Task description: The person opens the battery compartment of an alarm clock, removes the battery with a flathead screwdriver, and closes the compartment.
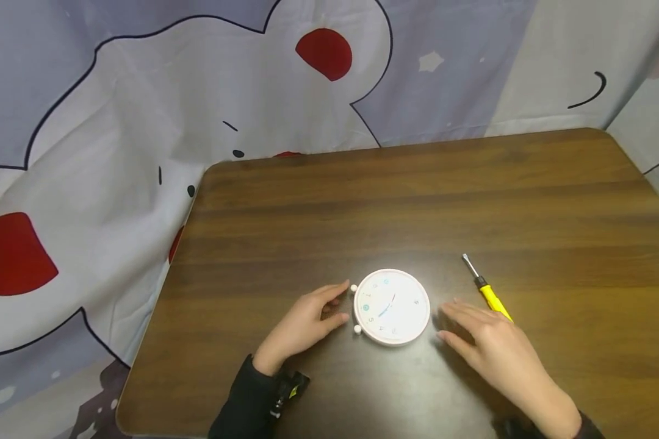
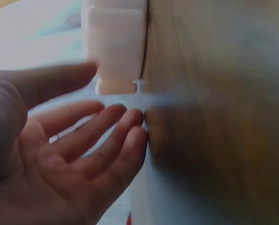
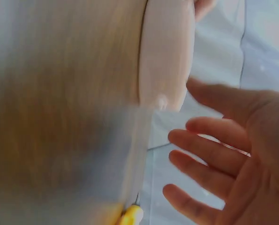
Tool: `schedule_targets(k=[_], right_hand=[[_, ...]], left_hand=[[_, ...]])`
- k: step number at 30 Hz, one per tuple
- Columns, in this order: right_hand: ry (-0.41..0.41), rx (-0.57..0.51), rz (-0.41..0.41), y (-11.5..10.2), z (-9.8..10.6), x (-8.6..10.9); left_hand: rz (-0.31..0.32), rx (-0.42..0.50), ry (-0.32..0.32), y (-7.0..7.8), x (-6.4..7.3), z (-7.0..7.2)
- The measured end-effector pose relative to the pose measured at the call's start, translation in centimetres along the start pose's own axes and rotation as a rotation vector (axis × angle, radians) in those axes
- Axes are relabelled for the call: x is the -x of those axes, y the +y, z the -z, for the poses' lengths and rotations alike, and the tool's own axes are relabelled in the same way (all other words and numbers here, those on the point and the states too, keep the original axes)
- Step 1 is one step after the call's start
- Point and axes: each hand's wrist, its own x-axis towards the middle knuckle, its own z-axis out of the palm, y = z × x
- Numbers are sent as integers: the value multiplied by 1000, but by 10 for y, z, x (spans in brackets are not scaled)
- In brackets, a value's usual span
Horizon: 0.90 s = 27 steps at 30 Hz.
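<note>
A round white clock [image 1: 392, 308] with a pale pink rim lies face up on the wooden table. Two small white knobs stick out from its left side. My left hand [image 1: 306, 321] is just left of the clock, thumb and fingers spread and loosely bent near the knobs, holding nothing. In the left wrist view the clock's pale side [image 2: 116, 42] stands beyond the fingertips. To the right of the clock hovers my right hand [image 1: 491, 347], its fingers loosely extended towards the rim. The right wrist view shows a gap between those fingers and the clock's edge [image 3: 165, 56].
A screwdriver [image 1: 493, 299] with a yellow handle lies to the right, its metal tip pointing away and its handle end partly behind the right hand. The brown table [image 1: 390, 201] meets a patterned cloth [image 1: 143, 103] at its back and left edges.
</note>
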Motion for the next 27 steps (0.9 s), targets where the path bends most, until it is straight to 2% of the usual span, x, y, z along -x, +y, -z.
schedule_targets(k=[3,6,12,21,27], right_hand=[[-75,-21,24,14,0,-9],[-168,-44,32,21,-3,-14],[-282,-103,-38,29,-8,-23],[-302,-133,-67,29,-11,-27],[-276,-235,-82,28,-3,-21]], left_hand=[[-2,-30,-52,-3,5,0],[-5,-69,-92,-3,4,-4],[5,-109,-88,0,-5,-9],[-13,-157,-84,-1,-9,-11],[-25,-65,-77,2,-5,-6]])
